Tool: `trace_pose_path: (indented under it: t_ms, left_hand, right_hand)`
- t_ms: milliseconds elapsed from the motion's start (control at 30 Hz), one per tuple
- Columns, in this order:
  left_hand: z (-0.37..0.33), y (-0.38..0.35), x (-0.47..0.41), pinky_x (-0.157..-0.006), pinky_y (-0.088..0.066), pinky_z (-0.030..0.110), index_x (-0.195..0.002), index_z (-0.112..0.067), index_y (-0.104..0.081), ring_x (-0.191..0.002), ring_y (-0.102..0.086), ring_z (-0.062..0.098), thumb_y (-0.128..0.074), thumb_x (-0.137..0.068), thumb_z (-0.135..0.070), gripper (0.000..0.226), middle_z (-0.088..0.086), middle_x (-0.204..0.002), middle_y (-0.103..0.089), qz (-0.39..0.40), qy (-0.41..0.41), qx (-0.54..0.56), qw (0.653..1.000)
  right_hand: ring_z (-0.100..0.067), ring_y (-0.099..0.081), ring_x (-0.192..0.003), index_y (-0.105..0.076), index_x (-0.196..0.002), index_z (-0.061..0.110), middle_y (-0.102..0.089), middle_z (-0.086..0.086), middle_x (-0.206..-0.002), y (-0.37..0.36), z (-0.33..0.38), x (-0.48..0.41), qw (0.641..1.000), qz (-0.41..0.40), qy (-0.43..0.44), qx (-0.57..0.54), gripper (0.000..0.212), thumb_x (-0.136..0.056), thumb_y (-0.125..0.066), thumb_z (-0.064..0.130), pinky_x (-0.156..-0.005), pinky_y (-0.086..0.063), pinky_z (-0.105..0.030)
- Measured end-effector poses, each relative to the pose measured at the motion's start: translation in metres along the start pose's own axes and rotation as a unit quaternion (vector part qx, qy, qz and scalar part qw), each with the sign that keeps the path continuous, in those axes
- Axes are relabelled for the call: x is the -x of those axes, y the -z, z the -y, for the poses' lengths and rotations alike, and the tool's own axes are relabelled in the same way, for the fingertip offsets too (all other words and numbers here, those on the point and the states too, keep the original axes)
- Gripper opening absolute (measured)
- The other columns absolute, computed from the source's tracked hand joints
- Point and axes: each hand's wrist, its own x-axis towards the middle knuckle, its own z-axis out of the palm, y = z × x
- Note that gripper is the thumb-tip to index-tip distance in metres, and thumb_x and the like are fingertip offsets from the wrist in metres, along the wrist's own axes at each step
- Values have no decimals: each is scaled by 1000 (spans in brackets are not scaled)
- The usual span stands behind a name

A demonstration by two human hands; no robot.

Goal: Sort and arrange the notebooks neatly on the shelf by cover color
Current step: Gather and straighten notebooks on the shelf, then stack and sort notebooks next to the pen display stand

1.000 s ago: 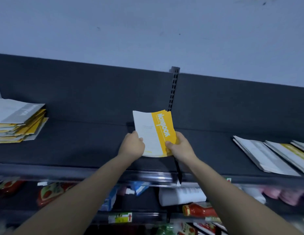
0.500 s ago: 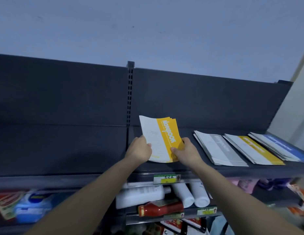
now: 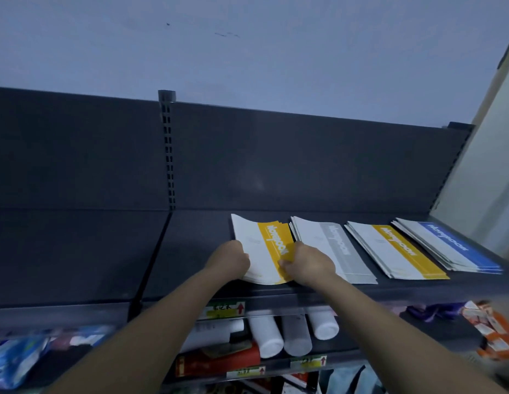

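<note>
- Yellow-banded notebooks point(image 3: 264, 248), a small bundle, now rest low on the shelf point(image 3: 190, 265), just left of the grey stack point(image 3: 332, 248); a second ago they were further left and lifted.
- Left hand point(image 3: 229, 258) and right hand point(image 3: 308, 265) both grip the bundle's near edge, fingers curled closed.
- Further right lie the yellow stack point(image 3: 395, 251) and blue stack point(image 3: 446, 243); this bundle arguably belongs with the yellow.

Lower-shelf goods point(image 3: 26, 356) blurred; hands point(image 3: 229, 258) hide notebook point(image 3: 261, 248) edges

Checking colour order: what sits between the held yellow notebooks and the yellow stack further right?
Head view: one grey-banded notebook stack lies between the held yellow notebooks and the yellow stack.
</note>
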Motion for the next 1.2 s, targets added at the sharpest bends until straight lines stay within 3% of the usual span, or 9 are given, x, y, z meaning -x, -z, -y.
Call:
trace_pose_path:
  t_ms: [133,300,500,567,667,733,867,1200]
  left_hand:
    - [-4,-5,-4,-59,-38,26,-81,-7,-51,-76,-52,21,-43,-95,-16,19,4,-82,-51,7,4,-38,999]
    - [-4,-8,-5,-69,-42,28,-70,-14,-41,-80,-49,20,-42,-96,-20,27,7,-111,-46,1,13,-123,992]
    - [4,5,-5,-60,-39,25,-64,-17,-43,-73,-51,16,-49,-95,-31,35,-3,-71,-46,-6,9,-105,994]
    - [11,18,-2,-65,-44,27,-68,-15,-48,-77,-53,17,-50,-95,-36,34,-2,-76,-50,-13,10,-108,994]
    - [30,42,5,-82,-52,33,-97,-8,-61,-96,-57,22,-50,-96,-40,34,6,-103,-59,-37,16,-161,986]
    - [46,61,12,-83,-52,34,-107,-8,-61,-102,-57,23,-49,-97,-39,35,7,-111,-58,-63,24,-204,977]
    - [85,96,29,-75,-41,31,-110,-8,-60,-106,-53,25,-48,-98,-34,31,8,-114,-55,-108,35,-290,950]
    - [203,193,91,-91,-43,38,-123,-10,-56,-120,-49,27,-51,-95,-35,38,9,-127,-52,-165,117,-371,906]
  right_hand:
    - [-25,-55,-116,-54,-124,18,-59,-3,-126,-2,-5,-8,999,13,4,49,42,-92,-48,45,-80,-42,-30]
    - [-26,-48,-122,-50,-131,14,-44,-8,-134,-3,-5,-14,997,25,-10,67,56,-89,-52,51,-89,-45,-35]
    - [-26,-48,-120,-49,-128,16,-45,-7,-130,2,10,-19,998,-14,42,49,46,-86,-57,34,-81,-43,-32]
    - [-26,-48,-121,-52,-125,16,-46,-7,-131,3,21,-21,996,-36,77,27,42,-88,-56,36,-83,-44,-32]
    - [-26,-45,-124,-51,-128,17,-47,-8,-131,2,45,-23,988,-51,143,16,43,-91,-55,38,-91,-44,-34]
    - [-28,-44,-124,-51,-130,16,-47,-8,-129,1,68,-22,980,-52,190,22,43,-92,-55,36,-94,-43,-35]
    - [-30,-43,-123,-50,-128,15,-45,-10,-126,-6,122,-16,963,-48,261,43,42,-91,-55,31,-95,-42,-37]
    - [-29,-42,-122,-44,-134,16,-45,-9,-130,-38,287,27,915,-9,394,87,47,-94,-52,38,-99,-37,-38]
